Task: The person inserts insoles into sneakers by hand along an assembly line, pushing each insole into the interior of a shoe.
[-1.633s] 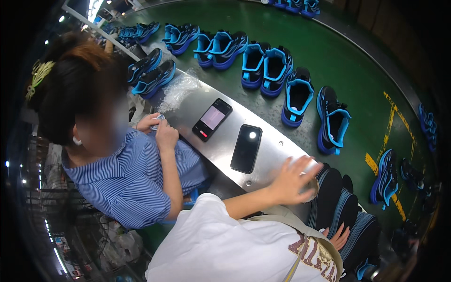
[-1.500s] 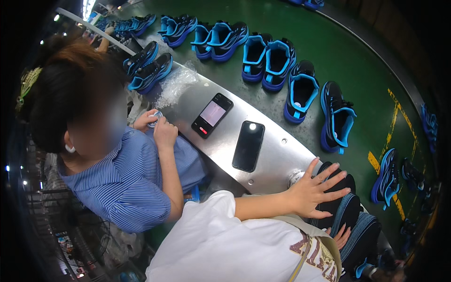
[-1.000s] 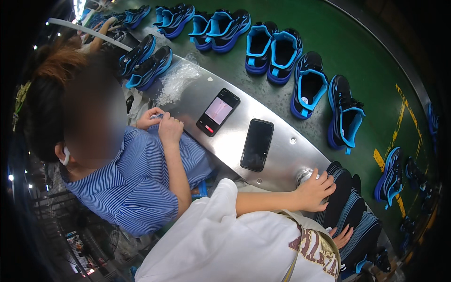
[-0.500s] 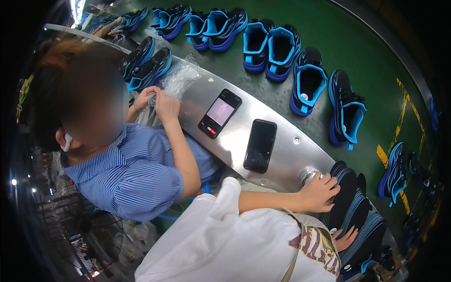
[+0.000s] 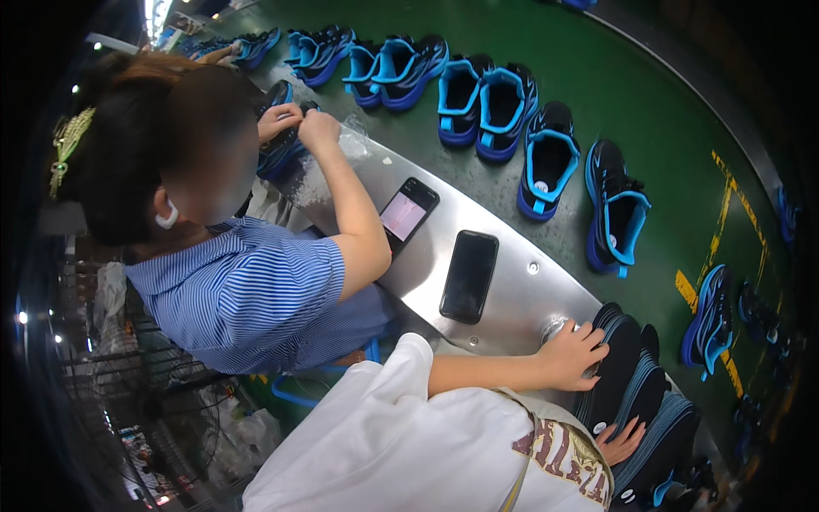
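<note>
My left hand (image 5: pixel 573 354) is curled over a shiny, rounded thing (image 5: pixel 553 328) at the right end of the metal bench; the fingers hide most of it. Beside it several stacks of black insoles (image 5: pixel 616 352) with blue-grey edges stand in a row. My right hand (image 5: pixel 623 442) lies against the nearer insoles with its fingers stretched and apart; the shirt hides part of the palm.
A steel bench (image 5: pixel 512 290) carries a dark phone (image 5: pixel 469 277) and a lit phone (image 5: pixel 409 209). Black-and-blue sneakers (image 5: pixel 503 111) line the green surface (image 5: pixel 657 111) beyond. On the left, a co-worker in a striped shirt (image 5: pixel 273 286) handles sneakers (image 5: pixel 277 154).
The co-worker's hands have moved away from me onto the sneakers at the bench's far end, the forearm now beside the lit phone. My view has shifted slightly; my hands stay nearly in place.
</note>
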`<action>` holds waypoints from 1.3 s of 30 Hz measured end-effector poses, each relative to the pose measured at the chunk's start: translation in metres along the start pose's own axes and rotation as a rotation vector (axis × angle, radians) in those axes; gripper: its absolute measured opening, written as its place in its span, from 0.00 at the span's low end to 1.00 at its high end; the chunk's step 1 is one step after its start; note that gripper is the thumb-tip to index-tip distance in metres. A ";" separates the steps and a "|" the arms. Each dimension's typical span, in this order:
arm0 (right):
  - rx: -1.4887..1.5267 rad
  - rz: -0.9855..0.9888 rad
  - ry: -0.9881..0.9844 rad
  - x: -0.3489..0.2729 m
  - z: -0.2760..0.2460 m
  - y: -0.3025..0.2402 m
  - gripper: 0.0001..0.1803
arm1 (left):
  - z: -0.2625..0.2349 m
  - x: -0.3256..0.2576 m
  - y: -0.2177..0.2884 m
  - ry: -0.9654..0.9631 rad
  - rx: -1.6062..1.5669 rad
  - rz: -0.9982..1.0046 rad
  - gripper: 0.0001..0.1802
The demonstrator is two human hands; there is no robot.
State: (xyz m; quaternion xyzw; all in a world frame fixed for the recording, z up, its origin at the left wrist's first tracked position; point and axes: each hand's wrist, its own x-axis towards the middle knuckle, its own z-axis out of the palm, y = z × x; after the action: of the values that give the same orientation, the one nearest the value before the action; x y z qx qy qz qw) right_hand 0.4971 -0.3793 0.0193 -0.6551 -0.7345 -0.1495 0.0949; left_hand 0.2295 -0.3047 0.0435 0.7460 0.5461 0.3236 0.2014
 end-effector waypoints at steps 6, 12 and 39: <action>-0.023 -0.272 0.298 -0.011 0.038 0.051 0.25 | 0.004 0.004 0.005 -0.179 0.037 -0.017 0.25; -0.111 -0.108 0.266 0.015 -0.038 -0.002 0.24 | 0.005 -0.010 0.019 -0.028 0.049 -0.011 0.27; 0.084 -0.128 0.092 0.019 -0.073 0.011 0.24 | 0.036 0.000 0.015 -0.043 0.186 0.352 0.32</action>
State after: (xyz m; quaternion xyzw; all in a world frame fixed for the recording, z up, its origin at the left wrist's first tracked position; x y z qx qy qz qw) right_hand 0.5021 -0.3856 0.0948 -0.5945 -0.7755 -0.1540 0.1462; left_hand 0.2651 -0.3080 0.0282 0.8521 0.4303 0.2861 0.0832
